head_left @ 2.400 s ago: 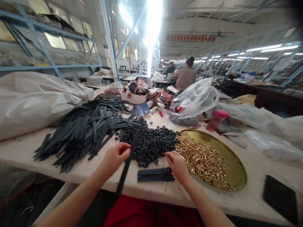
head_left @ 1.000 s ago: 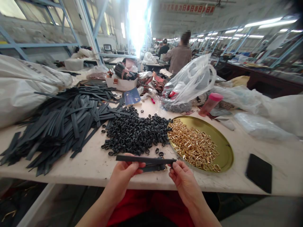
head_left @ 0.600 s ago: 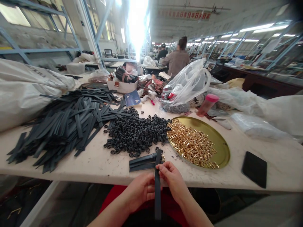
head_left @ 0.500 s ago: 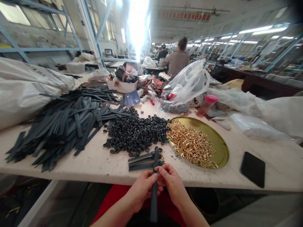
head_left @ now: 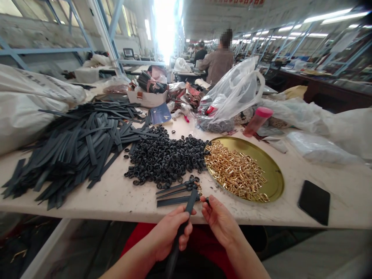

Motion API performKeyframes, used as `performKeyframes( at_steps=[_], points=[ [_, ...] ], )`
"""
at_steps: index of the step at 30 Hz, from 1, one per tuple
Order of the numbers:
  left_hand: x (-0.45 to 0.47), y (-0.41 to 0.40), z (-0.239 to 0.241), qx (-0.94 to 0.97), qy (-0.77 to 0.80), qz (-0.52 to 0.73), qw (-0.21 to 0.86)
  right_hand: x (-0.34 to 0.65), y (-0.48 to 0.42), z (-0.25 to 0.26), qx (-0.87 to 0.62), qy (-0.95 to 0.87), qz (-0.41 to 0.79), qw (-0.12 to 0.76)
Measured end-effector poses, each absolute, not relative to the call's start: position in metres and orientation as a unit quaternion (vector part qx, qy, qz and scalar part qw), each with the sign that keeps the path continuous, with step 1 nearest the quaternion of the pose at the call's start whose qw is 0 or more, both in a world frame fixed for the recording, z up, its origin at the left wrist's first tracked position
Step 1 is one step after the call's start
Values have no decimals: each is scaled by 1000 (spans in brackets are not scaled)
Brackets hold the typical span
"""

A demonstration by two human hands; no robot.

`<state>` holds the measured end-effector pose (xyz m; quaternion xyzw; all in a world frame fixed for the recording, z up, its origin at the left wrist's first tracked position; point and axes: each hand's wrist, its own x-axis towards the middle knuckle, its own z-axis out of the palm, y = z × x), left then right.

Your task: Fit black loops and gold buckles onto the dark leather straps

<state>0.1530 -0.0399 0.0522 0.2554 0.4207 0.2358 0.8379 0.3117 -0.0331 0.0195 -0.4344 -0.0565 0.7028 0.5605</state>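
My left hand [head_left: 170, 228] is closed around a dark strap [head_left: 191, 201], whose upper end points toward the table and whose lower end hangs below the edge. To its right, my right hand [head_left: 219, 219] pinches a small black loop [head_left: 207, 200] between thumb and fingers. Just beyond my hands lie several finished-looking straps [head_left: 171, 200] with gold buckles [head_left: 198, 186] at their right ends. Behind them spreads a heap of black loops [head_left: 165, 159]. A round gold tray [head_left: 274, 174] at the right holds many gold buckles [head_left: 236, 170].
A large pile of dark strips [head_left: 72, 151] covers the table's left side. A black phone [head_left: 314, 202] lies at the right. Farther back are a pink-lidded jar [head_left: 258, 121], a clear plastic bag [head_left: 232, 95], a blue booklet [head_left: 161, 114] and a white box [head_left: 147, 99]. People sit beyond.
My hands have moved apart: the right has left the strap with a small black loop, while the left keeps hold of the strap, now tilted. The camera view has shifted slightly.
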Motion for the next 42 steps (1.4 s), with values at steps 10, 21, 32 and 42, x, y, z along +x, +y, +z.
performKeyframes(
  at_steps=[10,21,32,42],
  points=[
    [158,-31,54,394,469,193,767,303,-30,21,-456,-133,701,532],
    [155,-33,48,569,501,209,618,297,-35,28,-410,-130,732,528],
    [154,-51,54,625,505,204,559,293,-50,36,-404,-168,723,535],
    [139,-51,77,752,466,107,453,296,-65,28,-478,-322,644,503]
  ],
)
